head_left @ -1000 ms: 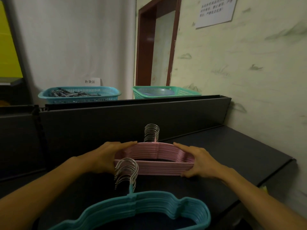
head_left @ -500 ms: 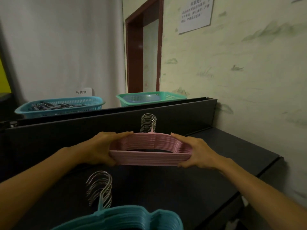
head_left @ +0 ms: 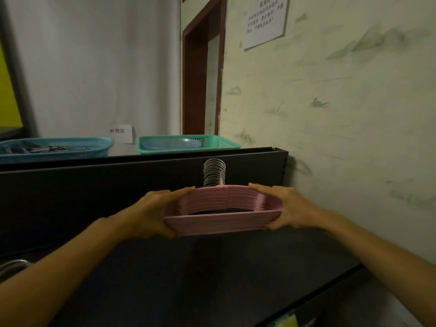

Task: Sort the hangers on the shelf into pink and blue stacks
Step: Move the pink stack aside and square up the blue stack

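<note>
A stack of several pink hangers (head_left: 224,215) with metal hooks (head_left: 214,172) is held over the dark shelf (head_left: 212,279), near its back panel. My left hand (head_left: 153,213) grips the stack's left end, thumb under and fingers over the top. My right hand (head_left: 289,208) grips the right end the same way. The blue hanger stack is out of frame; only a bit of metal hook (head_left: 11,266) shows at the far left edge.
A tall dark back panel (head_left: 94,192) closes the shelf behind. On top of it sit a blue basket (head_left: 54,149) and a green basket (head_left: 186,143). A patterned wall (head_left: 342,138) bounds the right side. The shelf's front edge (head_left: 330,289) runs diagonally at lower right.
Both hands have kept hold of the pink stack and carried it up and toward the back panel. The view swung up and right, so the blue hanger stack dropped out of frame.
</note>
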